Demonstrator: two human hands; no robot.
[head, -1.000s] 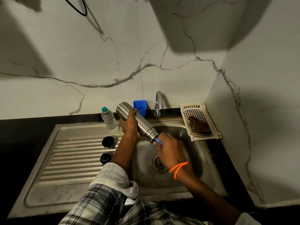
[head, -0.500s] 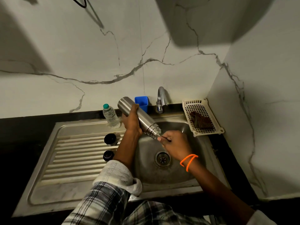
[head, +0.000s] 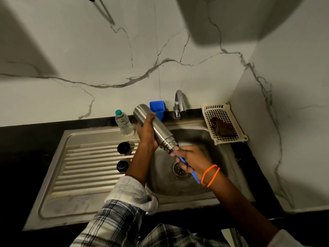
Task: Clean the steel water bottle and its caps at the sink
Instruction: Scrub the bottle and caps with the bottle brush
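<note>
Here the left hand [head: 146,134] is wrapping its fingers around the middle of the steel water bottle [head: 154,128], holding it tilted over the sink [head: 194,184] basin with the base up toward the wall and the open threaded mouth pointing down toward the drain. The right hand [head: 191,160] is gripping the blue handle [head: 188,166] of what looks like a bottle brush, its working end going into the mouth and hidden there. Two dark caps [head: 123,148] are sitting apart on the ribbed drainboard, just left of the basin, not yet being handled.

The bottle is rigid and smooth, so it is probably turning slippery once wet or soapy; holding it around the mid-body, as now, seems the surest place, with the ribbed neck offering extra purchase. It looks fairly light when empty. A clear plastic bottle [head: 123,124] is standing near the wall beside a blue cup [head: 157,109].
</note>
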